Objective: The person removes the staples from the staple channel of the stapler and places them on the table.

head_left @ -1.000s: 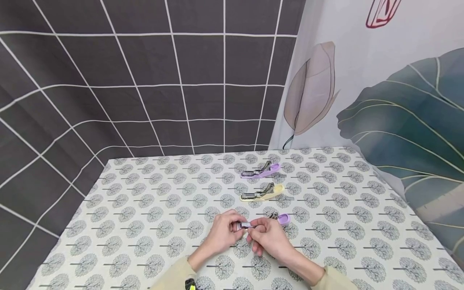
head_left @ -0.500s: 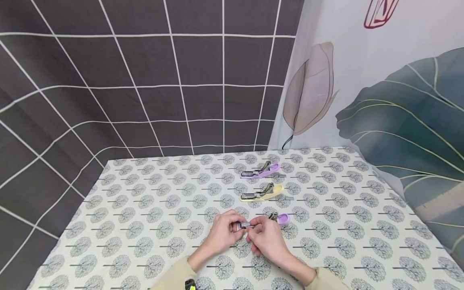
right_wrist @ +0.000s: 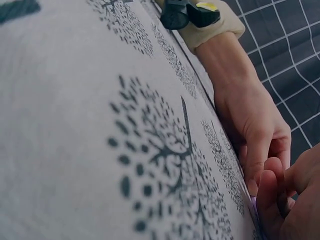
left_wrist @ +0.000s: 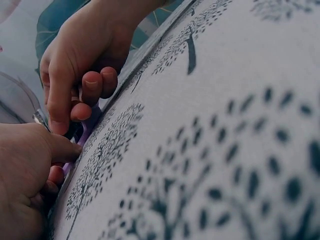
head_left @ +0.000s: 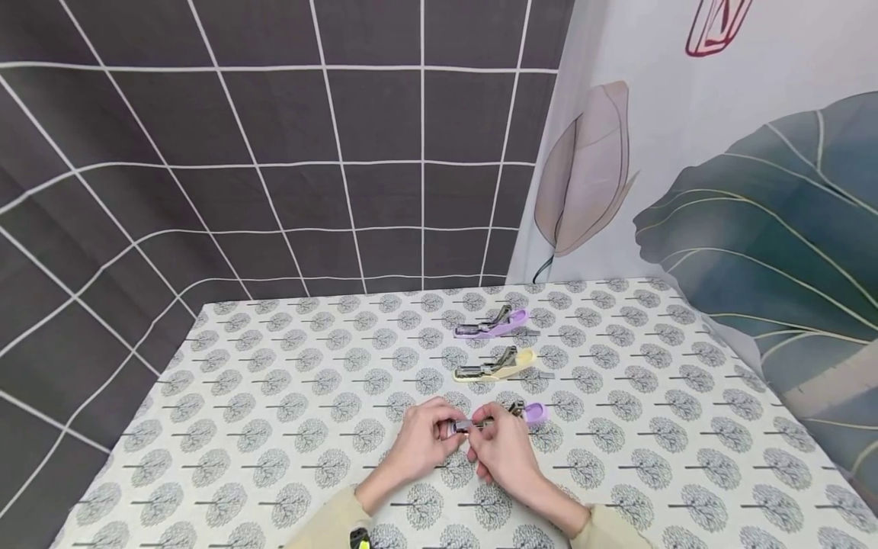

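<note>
A purple stapler (head_left: 536,413) lies opened up on the table, its metal inner parts exposed. My left hand (head_left: 428,436) grips its left end between thumb and fingers. Between the hands shows a short silver strip of staples (head_left: 463,425) at the stapler's metal channel. My right hand (head_left: 504,446) pinches at the right end of this strip, its fingertips hiding part of the stapler. In the left wrist view the purple stapler (left_wrist: 86,131) peeks out beneath both hands. The right wrist view shows the left hand (right_wrist: 257,130) meeting the right hand's fingertips (right_wrist: 272,185).
Behind the hands lie a cream-yellow opened stapler (head_left: 504,368) and, farther back, another purple opened stapler (head_left: 494,324). A small grey strip (head_left: 546,375) lies beside the yellow one. The table (head_left: 295,427) wears a tree-print cloth; dark grid fabric (head_left: 370,191) hangs behind.
My right hand has turned slightly and its fingers have lifted a little, showing more of the dark metal behind them. My left hand keeps its place on the purple stapler.
</note>
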Tool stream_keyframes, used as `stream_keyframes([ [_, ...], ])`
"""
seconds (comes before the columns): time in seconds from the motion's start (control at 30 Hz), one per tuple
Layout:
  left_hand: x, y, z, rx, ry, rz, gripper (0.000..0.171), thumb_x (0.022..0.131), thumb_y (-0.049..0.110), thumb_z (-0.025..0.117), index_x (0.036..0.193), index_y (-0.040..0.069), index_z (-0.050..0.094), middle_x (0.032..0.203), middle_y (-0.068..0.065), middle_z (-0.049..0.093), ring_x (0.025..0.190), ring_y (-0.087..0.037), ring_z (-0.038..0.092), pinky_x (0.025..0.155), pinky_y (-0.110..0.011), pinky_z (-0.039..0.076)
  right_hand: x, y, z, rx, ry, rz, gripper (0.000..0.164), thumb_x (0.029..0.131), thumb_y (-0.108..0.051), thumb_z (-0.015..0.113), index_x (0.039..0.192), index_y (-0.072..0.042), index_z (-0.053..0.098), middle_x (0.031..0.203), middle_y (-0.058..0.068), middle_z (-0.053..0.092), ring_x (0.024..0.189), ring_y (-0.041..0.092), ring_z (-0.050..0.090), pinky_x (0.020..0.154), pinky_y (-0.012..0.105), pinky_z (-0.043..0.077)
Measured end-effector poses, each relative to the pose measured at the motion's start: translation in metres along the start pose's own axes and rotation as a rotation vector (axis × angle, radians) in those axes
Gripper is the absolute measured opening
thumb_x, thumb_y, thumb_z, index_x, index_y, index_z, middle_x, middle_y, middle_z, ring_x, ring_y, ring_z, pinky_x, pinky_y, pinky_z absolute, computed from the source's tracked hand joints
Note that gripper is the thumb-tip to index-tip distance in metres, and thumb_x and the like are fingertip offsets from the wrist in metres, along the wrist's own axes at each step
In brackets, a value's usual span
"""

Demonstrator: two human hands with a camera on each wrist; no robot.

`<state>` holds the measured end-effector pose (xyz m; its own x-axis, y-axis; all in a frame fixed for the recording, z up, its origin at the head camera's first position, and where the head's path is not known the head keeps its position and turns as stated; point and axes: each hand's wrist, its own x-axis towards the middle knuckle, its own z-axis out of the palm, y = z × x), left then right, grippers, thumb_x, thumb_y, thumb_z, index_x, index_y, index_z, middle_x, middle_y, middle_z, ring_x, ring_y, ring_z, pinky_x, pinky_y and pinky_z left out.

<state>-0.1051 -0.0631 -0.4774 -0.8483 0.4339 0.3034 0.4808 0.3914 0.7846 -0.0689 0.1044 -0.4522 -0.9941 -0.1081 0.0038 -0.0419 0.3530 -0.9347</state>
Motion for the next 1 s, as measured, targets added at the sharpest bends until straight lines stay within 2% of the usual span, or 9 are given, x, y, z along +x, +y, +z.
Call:
stream_keyframes([
  [0.23,0.0004,-0.0006,-0.0004,0.007,-0.005,-0.013,0.022,0.077,-0.003,0.081,0.097,0.006,0.075,0.086,0.005,0.065,0.062,-0.001,0.049,0.051,-0.018,0.045,0.0001,0.0021,-0.0007,-0.023,-0.007,-0.044,0.023,0.092,0.004,0.062,0.113,0.008,0.055,0.059,0.001,0.063,0.036,0.013,0.053,0.033,0.033,0.047],
  [0.73,0.0017,0.0009,-0.0010,0.025,0.004,0.007,0.023,0.077,-0.002,0.081,0.098,0.004,0.074,0.085,0.004,0.064,0.062,-0.001,0.049,0.052,-0.018,0.045,-0.0001,0.0034,-0.0045,-0.017,-0.033,-0.069,0.015,0.095,0.003,0.059,0.110,0.005,0.058,0.058,0.002,0.062,0.036,0.014,0.053,0.033,0.033,0.046],
  [1.0,0.0008,0.0020,-0.0009,0.018,-0.003,-0.027,0.024,0.077,-0.003,0.082,0.098,0.004,0.075,0.086,0.004,0.065,0.062,-0.002,0.049,0.052,-0.017,0.044,-0.0011,0.0044,-0.0055,-0.034,-0.027,-0.066,0.013,0.095,0.004,0.058,0.108,0.003,0.058,0.057,0.000,0.061,0.035,0.012,0.052,0.032,0.032,0.045],
])
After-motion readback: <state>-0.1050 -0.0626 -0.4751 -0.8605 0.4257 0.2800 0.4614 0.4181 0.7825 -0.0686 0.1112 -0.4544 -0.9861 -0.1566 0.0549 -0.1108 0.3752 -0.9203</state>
